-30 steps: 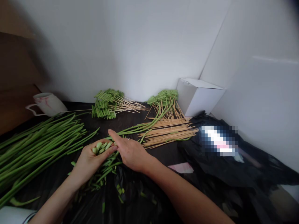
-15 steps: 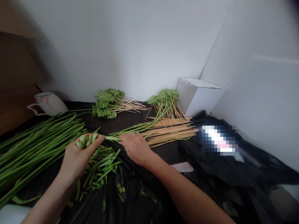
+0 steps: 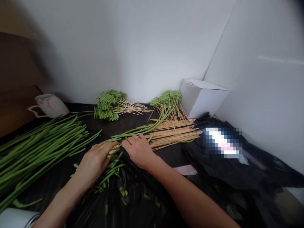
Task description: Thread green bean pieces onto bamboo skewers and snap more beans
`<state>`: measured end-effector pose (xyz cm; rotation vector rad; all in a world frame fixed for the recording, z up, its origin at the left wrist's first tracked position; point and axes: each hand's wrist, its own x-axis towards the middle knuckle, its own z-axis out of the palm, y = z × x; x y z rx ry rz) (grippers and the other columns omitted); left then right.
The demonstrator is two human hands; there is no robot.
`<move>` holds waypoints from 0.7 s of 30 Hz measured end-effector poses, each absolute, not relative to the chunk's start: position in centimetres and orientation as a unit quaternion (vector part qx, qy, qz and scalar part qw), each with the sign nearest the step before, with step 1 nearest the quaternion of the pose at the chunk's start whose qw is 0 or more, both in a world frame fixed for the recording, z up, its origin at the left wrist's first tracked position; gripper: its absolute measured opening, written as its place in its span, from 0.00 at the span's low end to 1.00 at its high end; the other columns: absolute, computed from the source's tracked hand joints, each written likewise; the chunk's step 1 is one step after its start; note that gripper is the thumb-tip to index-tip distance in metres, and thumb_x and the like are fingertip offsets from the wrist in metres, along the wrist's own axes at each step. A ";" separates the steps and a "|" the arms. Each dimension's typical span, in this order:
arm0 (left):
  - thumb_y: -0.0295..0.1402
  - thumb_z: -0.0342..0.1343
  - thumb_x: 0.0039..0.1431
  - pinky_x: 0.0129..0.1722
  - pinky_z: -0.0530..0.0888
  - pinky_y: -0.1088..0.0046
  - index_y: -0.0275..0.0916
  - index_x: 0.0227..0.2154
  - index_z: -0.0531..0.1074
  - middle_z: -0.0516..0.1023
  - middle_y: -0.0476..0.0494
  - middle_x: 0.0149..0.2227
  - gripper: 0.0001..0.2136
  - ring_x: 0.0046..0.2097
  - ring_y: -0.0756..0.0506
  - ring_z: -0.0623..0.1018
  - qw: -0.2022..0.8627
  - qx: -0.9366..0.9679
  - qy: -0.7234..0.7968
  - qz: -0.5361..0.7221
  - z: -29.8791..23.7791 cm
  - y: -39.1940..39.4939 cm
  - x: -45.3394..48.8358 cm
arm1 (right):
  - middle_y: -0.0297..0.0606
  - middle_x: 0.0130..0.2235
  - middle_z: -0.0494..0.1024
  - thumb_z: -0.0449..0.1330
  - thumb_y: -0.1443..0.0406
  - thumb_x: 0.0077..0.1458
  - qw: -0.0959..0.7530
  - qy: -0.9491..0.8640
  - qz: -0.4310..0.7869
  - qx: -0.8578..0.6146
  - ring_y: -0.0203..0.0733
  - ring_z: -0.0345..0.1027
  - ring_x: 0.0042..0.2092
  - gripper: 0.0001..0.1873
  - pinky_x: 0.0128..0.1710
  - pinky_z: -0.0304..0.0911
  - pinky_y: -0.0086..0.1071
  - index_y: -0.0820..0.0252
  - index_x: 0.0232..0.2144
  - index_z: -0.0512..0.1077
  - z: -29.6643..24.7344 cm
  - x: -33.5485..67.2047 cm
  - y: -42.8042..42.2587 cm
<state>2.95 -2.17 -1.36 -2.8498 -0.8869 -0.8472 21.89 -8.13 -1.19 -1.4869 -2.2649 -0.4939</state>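
My left hand (image 3: pixel 93 160) is closed around pale green pieces of garlic scape (image 3: pixel 113 151), which show past its fingertips. Just to its right, my right hand (image 3: pixel 137 150), wearing a ring, is closed with its fingers curled down over the garlic scape between the two hands. Its fingertips are partly hidden. Beneath and in front of both hands lies a heap of short cut garlic scape pieces (image 3: pixel 110 174) on black plastic. Long garlic scapes (image 3: pixel 52 144) are spread out on the left. A few bent stalks (image 3: pixel 140 129) pass behind my right hand.
Bare bamboo skewers (image 3: pixel 175 132) lie right of my hands. Two stacks of skewered green pieces, the left (image 3: pixel 110 103) and right (image 3: pixel 166 98), rest by the wall. A white mug (image 3: pixel 49 106) stands left; a white box (image 3: pixel 204 98) and crumpled black plastic (image 3: pixel 213 167) are right.
My left hand has moved right, close to my right hand, and turned its back upward over the held pieces. The right hand has stayed nearly in place.
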 end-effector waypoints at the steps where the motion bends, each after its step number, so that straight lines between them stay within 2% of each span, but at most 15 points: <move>1: 0.39 0.45 0.64 0.44 0.72 0.67 0.39 0.44 0.73 0.79 0.39 0.41 0.15 0.45 0.40 0.78 0.028 -0.925 -0.283 -0.253 -1.5 -2.1 2.9 | 0.37 0.35 0.74 0.49 0.66 0.63 0.192 -0.807 -0.175 -0.530 0.44 0.64 0.38 0.07 0.38 0.53 0.39 0.60 0.38 0.67 -1.1 21.9 -8.2; 7: 0.32 0.43 0.61 0.41 0.72 0.67 0.39 0.45 0.70 0.78 0.39 0.40 0.14 0.43 0.40 0.77 0.023 -0.930 -0.304 -0.207 -1.5 -2.4 2.6 | 0.38 0.36 0.74 0.47 0.67 0.64 0.192 -0.815 -0.179 -0.517 0.44 0.64 0.38 0.08 0.38 0.53 0.39 0.60 0.39 0.66 -0.7 21.6 -8.4; 10: 0.33 0.44 0.61 0.38 0.71 0.68 0.38 0.44 0.70 0.77 0.38 0.40 0.14 0.40 0.40 0.78 -0.013 -0.924 -0.321 -0.205 -1.3 -2.7 2.8 | 0.39 0.36 0.74 0.45 0.67 0.64 0.195 -0.823 -0.179 -0.503 0.44 0.64 0.39 0.10 0.38 0.53 0.40 0.61 0.38 0.66 -0.6 21.6 -8.5; 16: 0.41 0.49 0.59 0.38 0.70 0.72 0.40 0.36 0.72 0.78 0.43 0.35 0.11 0.36 0.42 0.77 -0.162 -0.893 -0.337 -0.252 -0.1 -3.1 3.4 | 0.38 0.36 0.75 0.47 0.65 0.64 0.208 -0.834 -0.148 -0.489 0.43 0.64 0.39 0.09 0.39 0.53 0.39 0.59 0.39 0.67 -0.8 21.4 -8.4; 21: 0.44 0.54 0.56 0.31 0.68 0.76 0.40 0.31 0.71 0.75 0.48 0.27 0.12 0.30 0.46 0.72 -0.318 -0.831 -0.352 -0.291 1.3 -3.7 3.4 | 0.35 0.35 0.76 0.47 0.67 0.63 0.242 -0.832 -0.132 -0.481 0.41 0.63 0.37 0.09 0.38 0.52 0.37 0.57 0.38 0.67 -0.6 21.2 -8.5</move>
